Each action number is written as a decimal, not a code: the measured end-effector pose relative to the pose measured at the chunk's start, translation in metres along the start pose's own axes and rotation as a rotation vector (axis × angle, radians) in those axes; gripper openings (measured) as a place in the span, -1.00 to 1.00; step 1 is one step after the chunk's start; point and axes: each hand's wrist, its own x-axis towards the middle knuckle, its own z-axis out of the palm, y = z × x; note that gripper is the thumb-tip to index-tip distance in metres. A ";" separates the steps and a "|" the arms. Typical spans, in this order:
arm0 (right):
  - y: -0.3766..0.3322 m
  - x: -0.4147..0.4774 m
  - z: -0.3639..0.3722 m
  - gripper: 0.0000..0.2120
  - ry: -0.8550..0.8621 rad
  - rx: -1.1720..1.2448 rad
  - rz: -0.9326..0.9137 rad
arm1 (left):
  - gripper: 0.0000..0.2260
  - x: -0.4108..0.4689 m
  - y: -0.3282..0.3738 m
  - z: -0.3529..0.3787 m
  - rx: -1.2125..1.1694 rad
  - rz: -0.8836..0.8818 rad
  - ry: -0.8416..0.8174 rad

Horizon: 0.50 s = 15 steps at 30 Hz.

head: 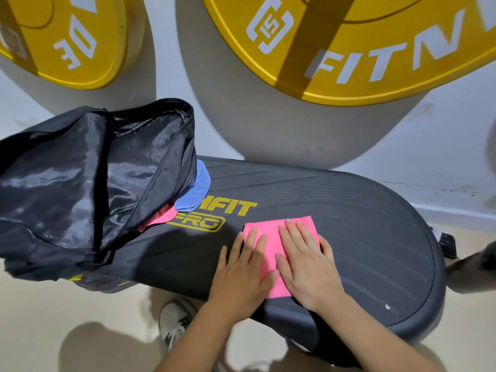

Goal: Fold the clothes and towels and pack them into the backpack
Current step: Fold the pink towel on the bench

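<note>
One pink towel (271, 232) lies under left hand (241, 269) and right hand (308, 267)

The floppy black fabric backpack (80, 183) is gleaming with a slick, glossy synthetic sheen. The folded pink towel (265, 226) is looking soft, matt and finely napped, as is the rounded blue cloth (193, 194). The dark grey oval step platform (362, 224) is showing matt moulded plastic, dotted and ribbed.

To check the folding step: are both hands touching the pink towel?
Touching. The head view shows the left hand and right hand lying flat on the pink towel, fingers straight.
</note>
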 end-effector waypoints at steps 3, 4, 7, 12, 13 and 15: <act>-0.002 -0.001 0.000 -0.47 -0.028 -0.032 0.014 | -0.31 0.001 0.001 -0.009 0.089 -0.018 -0.023; -0.002 -0.001 0.000 -0.46 -0.037 -0.032 0.017 | -0.36 0.000 0.004 -0.013 0.112 -0.032 0.020; -0.004 0.000 -0.003 -0.46 -0.058 -0.014 0.039 | -0.59 -0.005 0.008 -0.013 0.126 0.052 0.204; -0.002 0.001 -0.007 -0.38 -0.113 0.018 0.009 | -0.77 -0.027 0.013 -0.010 0.058 0.249 0.269; -0.001 0.001 -0.009 -0.33 -0.126 0.065 -0.006 | -0.72 -0.029 0.012 -0.010 0.046 0.246 0.253; 0.000 -0.002 -0.016 -0.25 -0.144 0.129 -0.009 | -0.70 -0.032 0.010 -0.013 0.083 0.248 0.260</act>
